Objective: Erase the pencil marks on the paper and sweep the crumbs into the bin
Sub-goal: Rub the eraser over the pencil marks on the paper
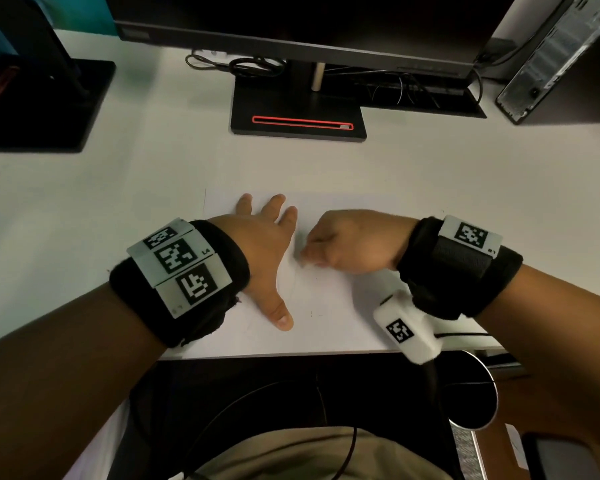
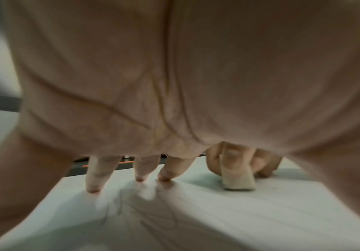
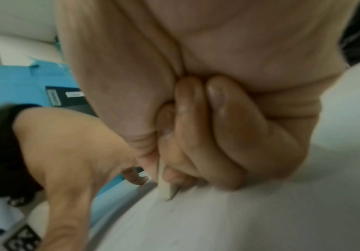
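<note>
A white sheet of paper [image 1: 329, 306] lies near the desk's front edge, with faint pencil marks [image 2: 123, 208] under my left palm. My left hand [image 1: 267, 244] lies flat on the sheet, fingers spread and straight, pressing it down. Just to its right, my right hand [image 1: 347, 242] pinches a pale eraser [image 2: 238, 180] between thumb and curled fingers. The eraser's [image 3: 166, 188] tip touches the paper beside the left hand. No crumbs can be made out.
A monitor stand [image 1: 297, 109] with cables sits behind the paper, another dark stand [image 1: 45, 98] at the back left and a computer tower [image 1: 565, 60] at the back right. A round bin [image 1: 471, 389] sits below the desk edge on the right.
</note>
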Demonstrator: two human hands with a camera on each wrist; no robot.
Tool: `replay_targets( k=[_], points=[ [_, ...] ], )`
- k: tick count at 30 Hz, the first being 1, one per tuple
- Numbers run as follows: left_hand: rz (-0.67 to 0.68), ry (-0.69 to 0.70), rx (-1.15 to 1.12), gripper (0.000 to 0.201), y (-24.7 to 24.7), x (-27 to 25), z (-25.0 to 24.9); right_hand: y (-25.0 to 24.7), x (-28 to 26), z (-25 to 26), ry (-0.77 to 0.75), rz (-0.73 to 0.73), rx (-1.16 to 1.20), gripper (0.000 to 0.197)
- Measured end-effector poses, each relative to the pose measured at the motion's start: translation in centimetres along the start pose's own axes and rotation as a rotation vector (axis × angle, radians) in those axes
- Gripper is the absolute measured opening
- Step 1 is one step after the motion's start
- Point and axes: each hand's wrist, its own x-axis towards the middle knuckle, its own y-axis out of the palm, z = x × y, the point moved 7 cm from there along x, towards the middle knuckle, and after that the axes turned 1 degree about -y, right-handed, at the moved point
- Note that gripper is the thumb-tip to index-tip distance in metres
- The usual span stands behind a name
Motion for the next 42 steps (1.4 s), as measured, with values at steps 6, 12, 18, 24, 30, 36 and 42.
replay_targets(
  k=[6, 12, 18, 24, 30, 36, 42],
  points=[
    [-0.002, -0.002, 0.001, 0.158, -0.2, -0.2, -0.1, -2.1, 0.4, -0.8, 0.049, -0.109, 0.046, 0.04],
    [-0.004, -0.004, 0.0, 0.159, -0.1, 0.0, 0.0, -1.6, 0.8, -0.5, 0.047, -0.069, 0.047, 0.041],
    [-0.001, -0.002, -0.021, 0.159, -0.1, 0.0, 0.0, -0.9, 1.1, -0.1, 0.037, -0.038, 0.03, 0.043],
    [-0.012, -0.01, -0.019, 0.158, -0.2, -0.2, -0.1, -2.3, 1.7, -0.5, 0.075, -0.088, 0.069, 0.044],
    [-0.007, -0.053, -0.046, 0.158, -0.2, -0.3, 0.1, -3.4, 2.1, -1.0, 0.121, -0.131, 0.09, 0.045],
    [0.012, -0.096, -0.079, 0.161, 0.0, -0.2, 0.5, -2.1, 2.3, -0.7, 0.085, -0.029, 0.145, 0.038],
    [-0.017, -0.127, -0.007, 0.163, 0.3, -0.5, 0.9, -2.3, 2.4, -0.4, 0.095, -0.063, 0.095, 0.039]
  ],
)
